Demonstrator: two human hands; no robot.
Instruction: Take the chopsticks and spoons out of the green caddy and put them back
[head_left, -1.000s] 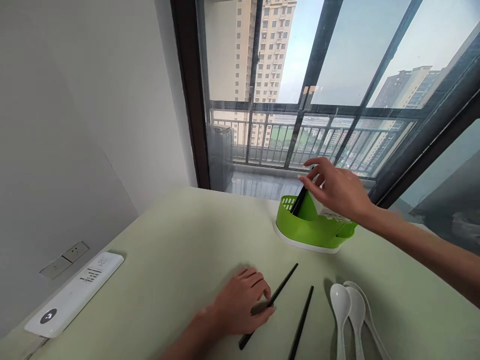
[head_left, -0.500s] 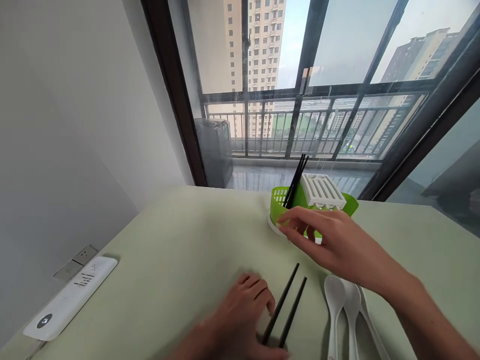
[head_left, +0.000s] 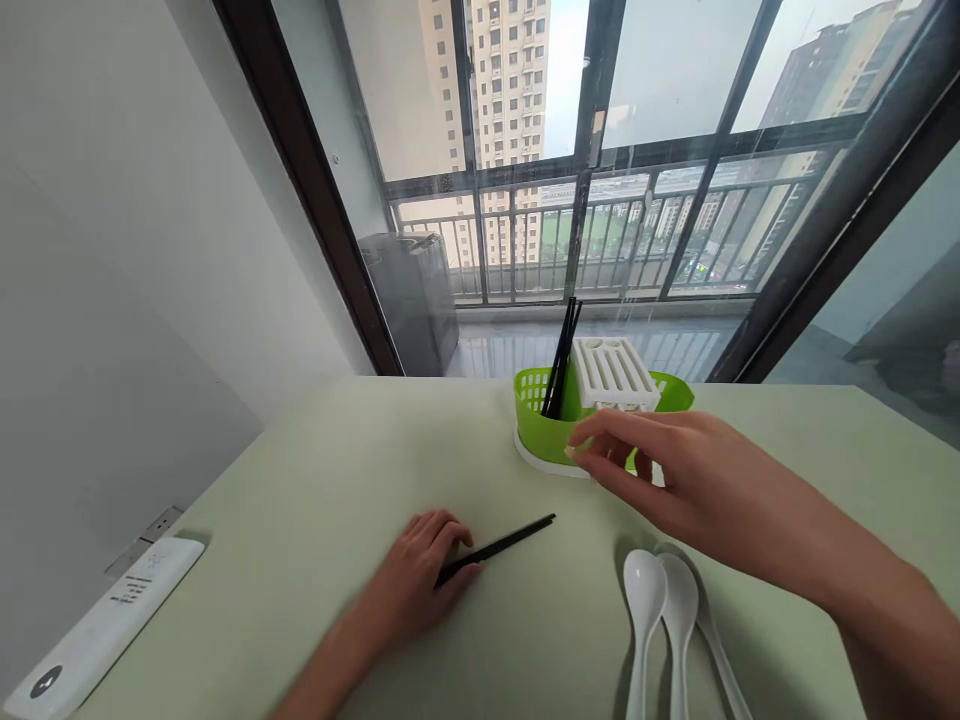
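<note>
Chopsticks (head_left: pixel 517 537) are lying at seven o'clock from the green caddy (head_left: pixel 541 440), the left hand (head_left: pixel 420 572) pinching them; a loosening grip could be splitting them. The right hand (head_left: pixel 694 482) (empty, loosely parted) is hovering at five o'clock; forward drift could be bumping the caddy.

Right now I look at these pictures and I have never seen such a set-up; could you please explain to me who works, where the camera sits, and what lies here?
There is no machine here, only a person's two bare hands. One camera, worn on the head and looking forward and down, took every picture. The left hand pinches thin black chopsticks at the pale green tabletop. The right hand is in front of an oval bright-green caddy, holding nothing that I can see. The caddy carries other black chopsticks, slightly tilted, and a white slotted block. Nearby lie three white spoons; at the left, a long white device.
</note>
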